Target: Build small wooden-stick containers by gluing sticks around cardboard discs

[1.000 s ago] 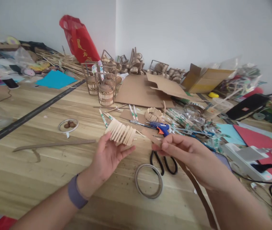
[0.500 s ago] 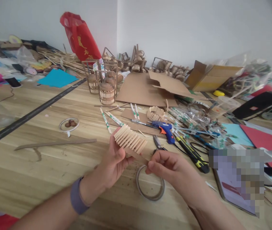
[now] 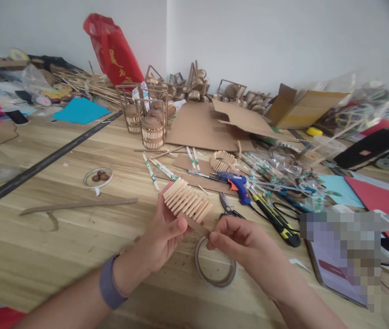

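Note:
My left hand (image 3: pixel 165 230) is closed around a curved piece made of short wooden sticks (image 3: pixel 188 199) set side by side, with its thumb along the lower edge. From that edge a thin brown cardboard strip (image 3: pixel 197 225) runs to the right. My right hand (image 3: pixel 240 237) pinches the strip's far end between thumb and forefinger. Under the right fingers a tape ring (image 3: pixel 199 267) lies on the table, partly covered by the hand. Just beyond the hands are scissors (image 3: pixel 226 204) and a blue glue gun (image 3: pixel 238 185).
A yellow-black utility knife (image 3: pixel 276 221) and a phone-like device (image 3: pixel 331 274) lie to the right. Farther back are a second stick ring (image 3: pixel 222 161), cardboard sheets (image 3: pixel 194 125) and small lantern-like baskets (image 3: pixel 152 132). At left, a ring (image 3: pixel 87 183) surrounds several brown balls (image 3: pixel 100 176).
The stick piece has tilted slightly and shifted a little to the right in my left hand. My right hand keeps its pinch on the strip, nearly unmoved.

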Demonstrator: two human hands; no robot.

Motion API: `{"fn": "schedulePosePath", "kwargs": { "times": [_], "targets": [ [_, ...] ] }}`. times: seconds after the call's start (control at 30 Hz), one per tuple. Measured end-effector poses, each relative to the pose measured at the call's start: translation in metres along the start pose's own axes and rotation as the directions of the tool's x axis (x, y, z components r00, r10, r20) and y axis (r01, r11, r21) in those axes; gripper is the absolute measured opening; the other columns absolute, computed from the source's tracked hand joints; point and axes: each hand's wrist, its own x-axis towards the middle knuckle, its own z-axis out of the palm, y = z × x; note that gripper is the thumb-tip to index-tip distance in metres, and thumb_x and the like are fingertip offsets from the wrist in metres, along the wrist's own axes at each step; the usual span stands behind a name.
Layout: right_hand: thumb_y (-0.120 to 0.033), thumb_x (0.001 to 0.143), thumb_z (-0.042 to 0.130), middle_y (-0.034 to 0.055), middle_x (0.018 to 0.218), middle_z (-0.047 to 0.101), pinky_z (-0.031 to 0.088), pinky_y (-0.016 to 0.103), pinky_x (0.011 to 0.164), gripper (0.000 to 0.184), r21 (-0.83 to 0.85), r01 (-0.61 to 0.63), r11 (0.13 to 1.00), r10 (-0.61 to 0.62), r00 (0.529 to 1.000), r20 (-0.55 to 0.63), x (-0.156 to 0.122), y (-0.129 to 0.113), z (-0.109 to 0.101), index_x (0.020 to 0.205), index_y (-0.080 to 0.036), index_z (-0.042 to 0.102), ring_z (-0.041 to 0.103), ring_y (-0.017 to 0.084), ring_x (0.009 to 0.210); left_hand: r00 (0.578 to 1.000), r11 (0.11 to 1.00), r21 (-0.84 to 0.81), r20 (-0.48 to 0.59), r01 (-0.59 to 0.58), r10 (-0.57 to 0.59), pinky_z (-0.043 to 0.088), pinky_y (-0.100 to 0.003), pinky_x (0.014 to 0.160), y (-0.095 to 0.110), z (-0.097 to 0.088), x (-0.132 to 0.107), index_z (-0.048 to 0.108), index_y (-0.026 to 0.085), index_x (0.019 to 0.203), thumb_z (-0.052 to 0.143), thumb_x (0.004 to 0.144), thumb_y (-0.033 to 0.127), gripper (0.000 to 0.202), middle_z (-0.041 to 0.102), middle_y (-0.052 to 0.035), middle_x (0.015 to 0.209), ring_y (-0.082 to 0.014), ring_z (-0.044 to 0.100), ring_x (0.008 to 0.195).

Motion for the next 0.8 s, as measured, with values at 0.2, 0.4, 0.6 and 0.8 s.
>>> {"fn": "schedulePosePath", "kwargs": {
  "times": [0.2,0.4,0.6,0.8],
  "targets": [
    [-0.056,0.072,0.065,-0.0037,0.059,0.047,0.025,0.023,0.049,0.038,0.000,0.003,1.000,-0.003,1.000,0.012,-0.001,-0.001,0.003,0.064,-0.021,0.051,0.034,0.010,0.053,1.000,1.000,-0.009,-0.016,0.003,-0.003,0.055,-0.028,0.070,0.000,0.001,-0.002,0.041,0.032,0.133,0.088,0.066,0.039,0.082,0.063,-0.0050,0.117,-0.0238,0.069,0.093],
    [-0.052,0.074,0.063,-0.0033,0.061,0.049,0.028,0.024,0.051,0.034,-0.012,0.033,0.999,-0.033,0.999,0.003,0.000,0.000,0.006,0.066,-0.020,0.054,0.037,0.010,0.055,1.000,0.998,-0.058,0.006,0.013,-0.012,0.058,-0.029,0.071,-0.004,-0.002,-0.002,0.040,0.033,0.137,0.084,0.073,0.036,0.077,0.066,-0.0049,0.115,-0.0233,0.069,0.092],
    [-0.048,0.076,0.061,-0.0026,0.060,0.054,0.035,0.024,0.052,0.029,-0.089,0.103,0.991,-0.107,0.993,-0.047,0.002,0.001,0.008,0.065,-0.021,0.056,0.047,0.012,0.056,1.000,0.994,-0.109,0.010,0.015,-0.014,0.058,-0.024,0.073,-0.005,-0.003,-0.002,0.047,0.030,0.134,0.079,0.078,0.033,0.064,0.068,-0.0016,0.109,-0.0167,0.069,0.087],
    [-0.040,0.080,0.058,-0.0007,0.063,0.063,0.042,0.023,0.055,0.024,-0.156,0.181,0.971,-0.195,0.977,-0.081,0.002,0.004,0.011,0.067,-0.021,0.059,0.055,0.013,0.059,0.998,0.996,-0.086,0.052,0.032,-0.027,0.060,-0.032,0.077,-0.004,-0.001,-0.004,0.058,0.026,0.125,0.077,0.080,0.038,0.051,0.068,-0.0039,0.114,-0.0231,0.066,0.102]
  ]
}}
